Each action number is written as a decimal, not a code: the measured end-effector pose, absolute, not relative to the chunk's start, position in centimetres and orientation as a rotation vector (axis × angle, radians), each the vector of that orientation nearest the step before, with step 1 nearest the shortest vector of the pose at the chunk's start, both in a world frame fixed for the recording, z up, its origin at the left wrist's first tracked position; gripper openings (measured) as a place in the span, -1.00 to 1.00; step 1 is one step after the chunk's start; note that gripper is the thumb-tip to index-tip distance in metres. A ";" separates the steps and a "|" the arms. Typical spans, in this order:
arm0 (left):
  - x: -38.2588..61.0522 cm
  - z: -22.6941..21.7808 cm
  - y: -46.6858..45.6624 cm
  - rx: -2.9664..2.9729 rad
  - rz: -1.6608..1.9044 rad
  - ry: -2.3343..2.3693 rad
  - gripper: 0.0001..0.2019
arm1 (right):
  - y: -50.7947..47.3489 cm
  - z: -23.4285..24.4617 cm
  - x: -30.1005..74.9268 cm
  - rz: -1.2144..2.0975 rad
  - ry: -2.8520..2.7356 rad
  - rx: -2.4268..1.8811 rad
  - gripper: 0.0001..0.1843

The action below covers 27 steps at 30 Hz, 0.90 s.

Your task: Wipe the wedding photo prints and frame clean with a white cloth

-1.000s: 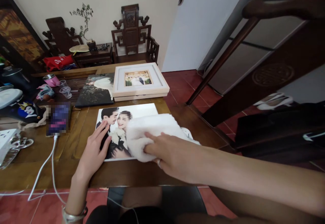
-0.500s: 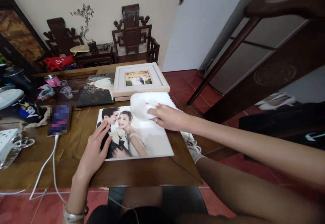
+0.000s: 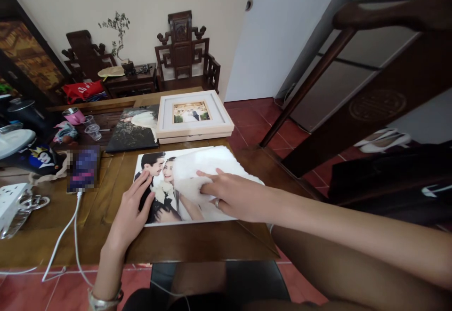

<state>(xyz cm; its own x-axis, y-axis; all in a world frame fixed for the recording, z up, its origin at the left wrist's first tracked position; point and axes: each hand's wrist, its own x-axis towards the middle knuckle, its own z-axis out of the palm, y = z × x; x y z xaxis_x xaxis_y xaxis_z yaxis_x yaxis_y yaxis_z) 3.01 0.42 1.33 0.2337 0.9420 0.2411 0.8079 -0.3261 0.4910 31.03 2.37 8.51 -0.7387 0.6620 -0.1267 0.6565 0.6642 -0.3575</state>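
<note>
A large photo panel (image 3: 165, 211) of a couple lies flat on the wooden table before me. My left hand (image 3: 134, 204) rests flat along its left edge, fingers stretched out, holding nothing. Bunched under the fingers of my right hand (image 3: 235, 193) is a white cloth (image 3: 208, 163). The cloth lies spread over the right half of the panel and hangs past its right side. Part of the picture is hidden beneath it, and a ring shows on one of my right fingers.
Behind the panel sit a pale wooden picture frame (image 3: 195, 133) and a dark photo panel (image 3: 123, 130). To the left are a phone (image 3: 84, 167) with a white cable (image 3: 76, 221), a power strip (image 3: 12, 200), a pink mug (image 3: 74, 115) and plastic cups (image 3: 92, 130). A dark chair (image 3: 310, 85) stands at the right.
My right hand has moved down and toward me with the cloth, which now covers more of the panel's right half. My left hand has stayed in place.
</note>
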 end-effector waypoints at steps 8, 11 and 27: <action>3.1 1.3 0.3 2.225 0.717 1.662 -0.53 | 2.9 7.9 30.9 0.547 -2.868 -1.141 -0.64; 3.1 1.3 0.3 2.231 0.726 1.653 -0.53 | 4.5 7.3 31.3 0.480 -2.832 -1.184 -0.61; 3.0 1.2 0.3 2.248 0.693 1.668 -0.55 | -1.4 10.5 30.8 0.902 -2.972 -1.099 -0.67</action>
